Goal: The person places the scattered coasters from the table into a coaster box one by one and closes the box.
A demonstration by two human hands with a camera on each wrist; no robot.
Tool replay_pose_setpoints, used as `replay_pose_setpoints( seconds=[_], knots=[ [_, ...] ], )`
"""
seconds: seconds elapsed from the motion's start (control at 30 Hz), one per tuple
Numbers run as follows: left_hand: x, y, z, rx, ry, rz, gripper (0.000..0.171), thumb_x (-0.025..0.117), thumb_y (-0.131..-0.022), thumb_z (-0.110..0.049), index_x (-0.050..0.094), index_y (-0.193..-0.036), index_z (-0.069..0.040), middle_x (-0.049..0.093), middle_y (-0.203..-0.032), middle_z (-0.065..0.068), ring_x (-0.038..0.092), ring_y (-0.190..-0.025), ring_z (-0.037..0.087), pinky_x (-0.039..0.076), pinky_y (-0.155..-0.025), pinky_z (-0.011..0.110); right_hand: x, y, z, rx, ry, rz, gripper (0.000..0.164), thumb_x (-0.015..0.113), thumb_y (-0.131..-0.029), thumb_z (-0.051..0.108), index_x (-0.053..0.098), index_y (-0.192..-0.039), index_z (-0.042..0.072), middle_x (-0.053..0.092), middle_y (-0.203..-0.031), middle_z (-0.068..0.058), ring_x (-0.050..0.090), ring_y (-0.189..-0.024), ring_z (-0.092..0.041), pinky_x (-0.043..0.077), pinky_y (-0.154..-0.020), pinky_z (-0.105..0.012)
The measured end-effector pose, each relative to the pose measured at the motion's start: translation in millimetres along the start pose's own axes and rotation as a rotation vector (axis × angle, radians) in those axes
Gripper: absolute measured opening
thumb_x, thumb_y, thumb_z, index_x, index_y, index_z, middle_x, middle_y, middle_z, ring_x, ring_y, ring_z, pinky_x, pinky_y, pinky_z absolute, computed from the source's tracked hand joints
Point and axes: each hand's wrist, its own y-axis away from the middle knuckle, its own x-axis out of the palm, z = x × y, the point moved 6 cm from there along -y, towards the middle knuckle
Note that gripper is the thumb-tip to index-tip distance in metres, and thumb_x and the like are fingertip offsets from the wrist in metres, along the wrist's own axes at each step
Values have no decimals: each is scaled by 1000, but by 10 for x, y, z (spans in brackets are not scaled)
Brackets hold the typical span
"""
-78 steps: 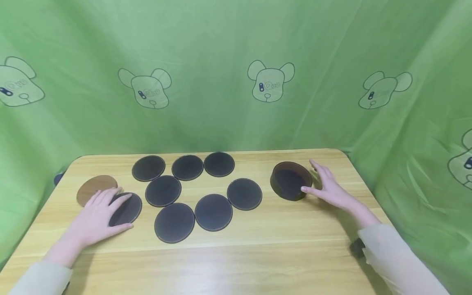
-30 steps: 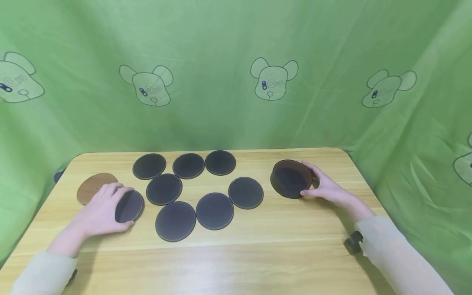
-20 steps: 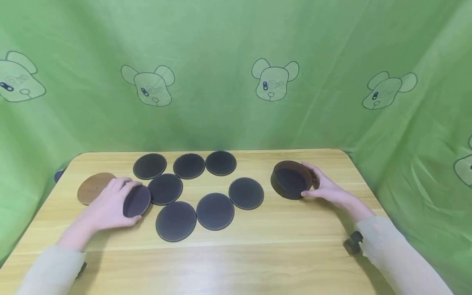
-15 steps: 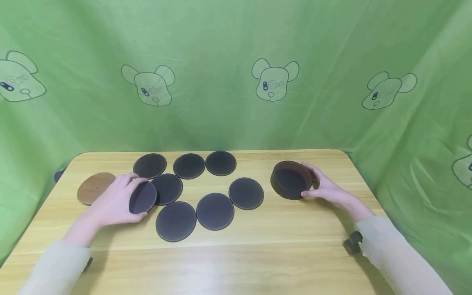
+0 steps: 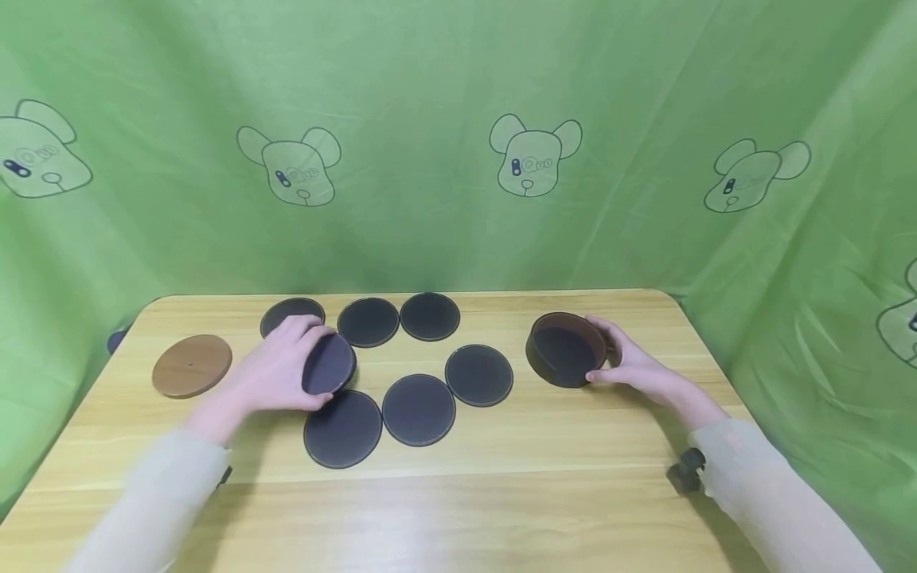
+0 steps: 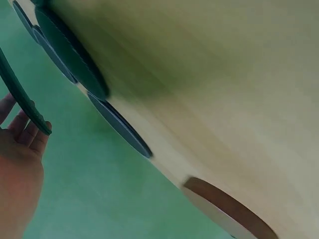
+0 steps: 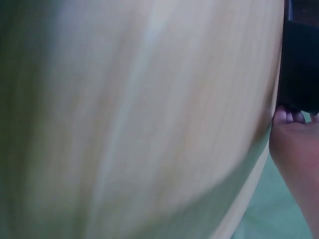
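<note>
My left hand (image 5: 275, 370) pinches a round black coaster (image 5: 328, 366) by its edge, thumb at the near side and fingers at the far side. That coaster is lifted and overlaps other dark coasters lying below it in the head view. In the left wrist view, the held coaster (image 6: 19, 92) is tilted in the fingers, apart from the table. At the right, my right hand (image 5: 626, 362) grips the side of a round, dark brown coaster holder (image 5: 539, 364), which stands upright on the table. The right wrist view shows fingers against the holder's dark wall (image 7: 301, 69).
Several black coasters lie flat around the middle, among them a near one (image 5: 419, 410) and a far one (image 5: 430, 317). A brown wooden disc (image 5: 192, 366) lies at the left. Green curtain (image 5: 415, 159) hangs behind the wooden table (image 5: 458, 517).
My left hand took hold of the coaster beside the brown disc, lifted it and carried it right over the other coasters. My right hand closed on the holder, which stayed in place.
</note>
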Motion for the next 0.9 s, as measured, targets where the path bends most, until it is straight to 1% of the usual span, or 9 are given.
replay_pose_setpoints(
  seconds=[0.07,0.3,0.47,0.53,0.6,0.67,0.77,0.83,0.9],
  knots=[
    [28,-98,-74,10,5,15,98,90,-59,-47,60,-138,2,58,-136,25,54,-129,41,49,-112,60,2,-6,-3,-2,-1,3,107,78,-84,-4,11,-167,-1,19,-170,-32,25,-153,-42,34,-103,0],
    [130,-455,-347,59,20,68,100,88,-59,-49,59,-141,2,58,-141,25,55,-130,40,50,-113,55,2,-11,-11,-5,2,11,107,77,-84,-4,10,-167,-1,17,-170,-32,22,-154,-44,33,-103,1],
    [214,-702,-540,98,24,86,100,88,-60,-50,59,-142,0,57,-143,21,54,-134,38,49,-115,55,10,-16,-6,-11,-10,17,107,77,-84,-5,9,-167,-3,15,-170,-33,15,-156,-51,32,-104,1],
    [254,-798,-614,117,22,90,100,88,-61,-50,58,-143,-1,57,-143,21,54,-135,37,47,-118,55,13,-19,-5,-15,-12,16,107,77,-84,-5,9,-167,-3,14,-170,-33,15,-156,-50,32,-104,2],
    [293,-891,-691,134,24,100,100,88,-63,-50,57,-143,0,57,-144,21,54,-135,37,45,-120,53,14,-21,-8,-20,-15,15,107,77,-84,-6,9,-167,-3,14,-170,-33,21,-156,-41,32,-105,1],
    [334,-979,-766,144,28,113,100,88,-64,-50,56,-145,-1,56,-145,20,53,-136,36,44,-121,51,12,-23,-14,-28,-20,17,106,76,-84,-6,10,-166,-4,15,-169,-34,29,-153,-26,32,-106,1],
    [395,-1111,-881,157,28,135,100,88,-65,-50,55,-147,-3,55,-147,18,52,-138,34,46,-121,48,9,-23,-22,-40,-26,21,105,76,-84,-7,10,-166,-4,15,-169,-34,33,-144,-3,32,-106,1],
    [430,-1197,-963,167,27,147,100,88,-66,-51,54,-148,-5,53,-148,16,50,-139,32,46,-120,47,9,-21,-25,-46,-30,26,105,76,-84,-7,10,-167,-3,15,-169,-35,33,-139,4,32,-107,1],
    [463,-1281,-1052,186,20,152,100,87,-66,-52,55,-148,-6,53,-148,15,51,-138,31,47,-119,46,8,-20,-28,-49,-30,29,105,76,-85,-6,10,-167,-3,15,-168,-35,34,-138,6,32,-107,1]
  ],
)
